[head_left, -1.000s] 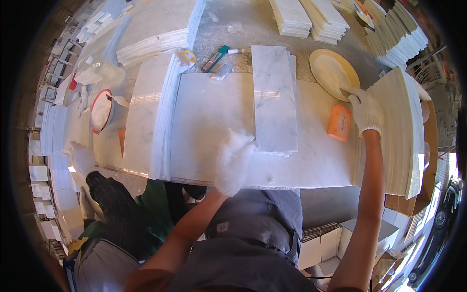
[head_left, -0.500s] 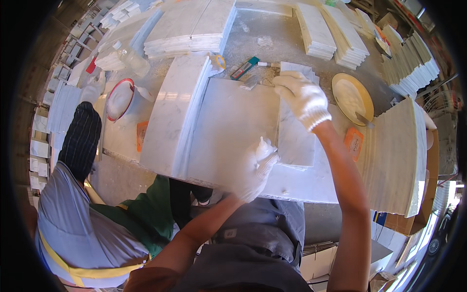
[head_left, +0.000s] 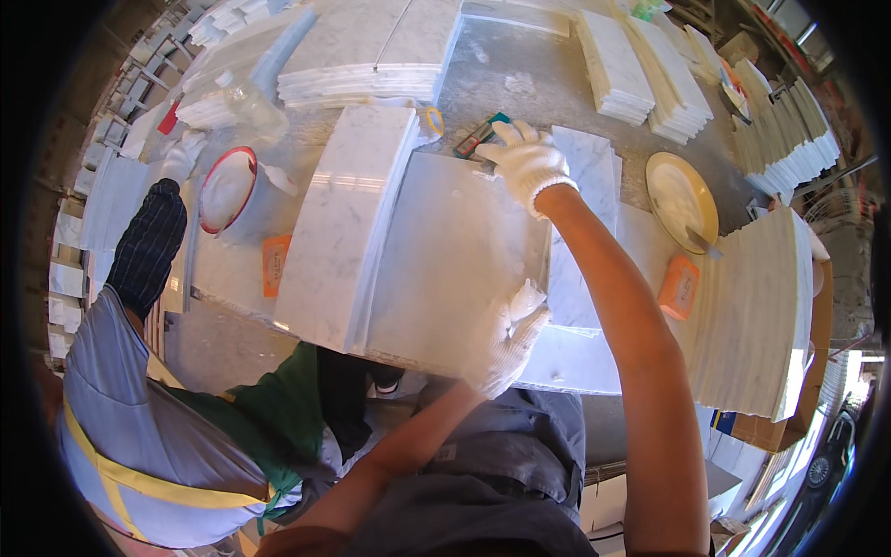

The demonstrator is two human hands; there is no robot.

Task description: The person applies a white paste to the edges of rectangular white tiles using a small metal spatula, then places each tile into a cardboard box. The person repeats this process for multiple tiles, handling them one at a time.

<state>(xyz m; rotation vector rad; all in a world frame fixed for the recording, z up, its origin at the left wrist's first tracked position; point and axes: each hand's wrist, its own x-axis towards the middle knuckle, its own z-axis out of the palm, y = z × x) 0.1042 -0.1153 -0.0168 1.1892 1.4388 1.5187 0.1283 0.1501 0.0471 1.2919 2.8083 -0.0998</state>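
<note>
A marble tile (head_left: 455, 241) lies flat in front of me on the worktable. My left hand (head_left: 506, 353), in a white knit glove, is closed at its near right part round a small white object (head_left: 527, 299), too washed out to name. Over the tile's far edge, my gloved right hand (head_left: 529, 165) has its fingers apart, with nothing visible in them. A small green-and-dark box (head_left: 483, 135) lies just left of its fingertips. What lies under that palm is hidden. Right of the tile, more marble slabs (head_left: 580, 232) pass partly beneath my right forearm.
A tile stack (head_left: 348, 223) borders the work on the left. Further left are a red-rimmed bowl (head_left: 227, 190) of white stuff and a co-worker's gloved hand (head_left: 183, 156). A yellow dish (head_left: 682, 200) with a scraper, an orange packet (head_left: 679, 288) and upright slabs (head_left: 756, 316) stand right.
My right hand has moved left toward the green-and-dark box, and its fingers have spread. My left hand has shifted slightly right and nearer, keeping the white object. The view has tilted a little.
</note>
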